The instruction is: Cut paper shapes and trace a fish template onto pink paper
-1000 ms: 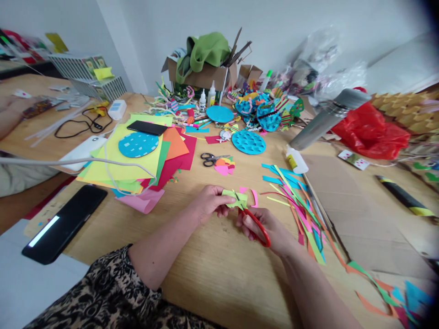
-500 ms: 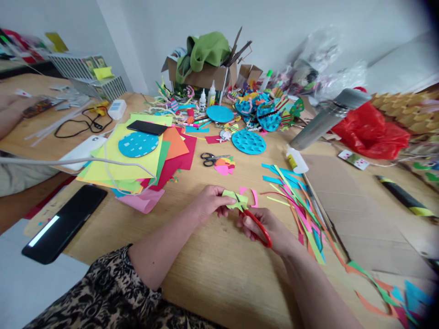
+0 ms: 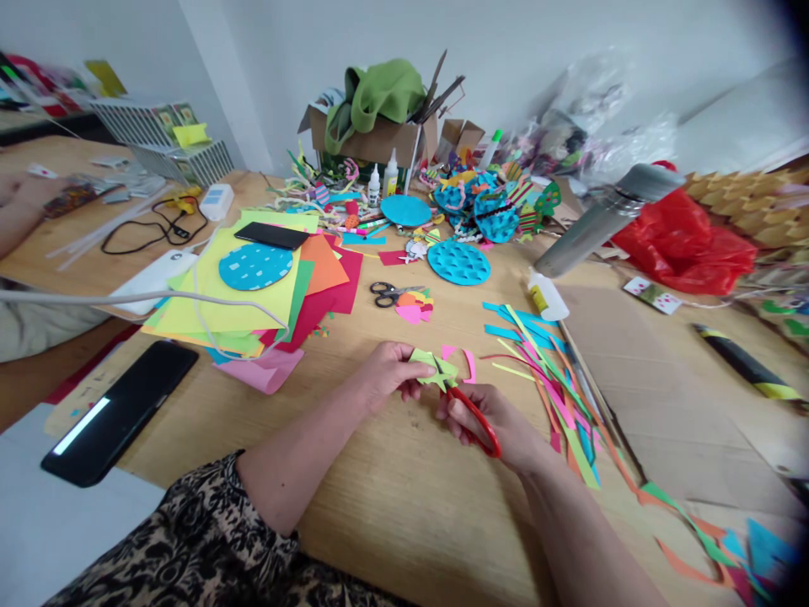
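Observation:
My left hand (image 3: 383, 372) pinches a small light-green paper piece (image 3: 435, 368) just above the wooden table (image 3: 404, 506). My right hand (image 3: 499, 426) grips red-handled scissors (image 3: 473, 416), whose blades reach into the green paper. Pink paper scraps (image 3: 466, 362) lie right behind the hands. A heap of coloured paper strips (image 3: 543, 362) lies to the right of my right hand.
A stack of coloured paper sheets (image 3: 253, 295) with a blue disc lies at the left, and a black phone (image 3: 117, 413) sits near the table edge. Black scissors (image 3: 388, 292), a glue bottle (image 3: 547, 295), blue paper crafts (image 3: 458, 261), cardboard (image 3: 663, 396) and a box (image 3: 372, 135) crowd the far side.
The scissors have worked slightly further into the green paper, and the paper piece has turned a little. Both hands stay in the same place.

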The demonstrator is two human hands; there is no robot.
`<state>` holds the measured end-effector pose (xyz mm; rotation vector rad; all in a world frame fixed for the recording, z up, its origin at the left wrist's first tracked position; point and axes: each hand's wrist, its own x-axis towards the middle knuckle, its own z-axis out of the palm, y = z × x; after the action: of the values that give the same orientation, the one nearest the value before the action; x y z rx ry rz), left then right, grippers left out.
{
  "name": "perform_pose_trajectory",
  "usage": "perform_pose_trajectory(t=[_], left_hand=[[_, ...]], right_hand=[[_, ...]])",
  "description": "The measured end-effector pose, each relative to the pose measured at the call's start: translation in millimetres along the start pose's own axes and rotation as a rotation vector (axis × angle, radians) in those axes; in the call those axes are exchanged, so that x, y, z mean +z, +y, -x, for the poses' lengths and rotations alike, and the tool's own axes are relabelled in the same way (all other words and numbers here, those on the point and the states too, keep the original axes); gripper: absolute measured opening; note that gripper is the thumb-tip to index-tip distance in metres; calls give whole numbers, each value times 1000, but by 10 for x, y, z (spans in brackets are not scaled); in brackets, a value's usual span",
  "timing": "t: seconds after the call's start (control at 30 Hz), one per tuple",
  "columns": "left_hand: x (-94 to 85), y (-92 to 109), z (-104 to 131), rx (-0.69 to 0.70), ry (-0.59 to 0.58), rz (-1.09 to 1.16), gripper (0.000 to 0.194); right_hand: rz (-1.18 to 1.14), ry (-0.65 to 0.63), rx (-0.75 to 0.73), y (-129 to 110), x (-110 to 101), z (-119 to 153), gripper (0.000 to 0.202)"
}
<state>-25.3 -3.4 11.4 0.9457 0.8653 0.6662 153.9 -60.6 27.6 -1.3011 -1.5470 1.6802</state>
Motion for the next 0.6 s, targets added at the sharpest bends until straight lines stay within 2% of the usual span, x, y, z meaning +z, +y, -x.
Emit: perform_pose_trajectory(t=[0.2,0.43,0.6], left_hand=[[3,6,-7,5,3,4,25],[18,12,-16,29,98,82,29],[18,2,-16,51,100,91,31]], right_hand=[[0,12,8,8,1,6,57],[-39,12,21,-10,0,13,53],[-83,19,21,13,0,4,57]])
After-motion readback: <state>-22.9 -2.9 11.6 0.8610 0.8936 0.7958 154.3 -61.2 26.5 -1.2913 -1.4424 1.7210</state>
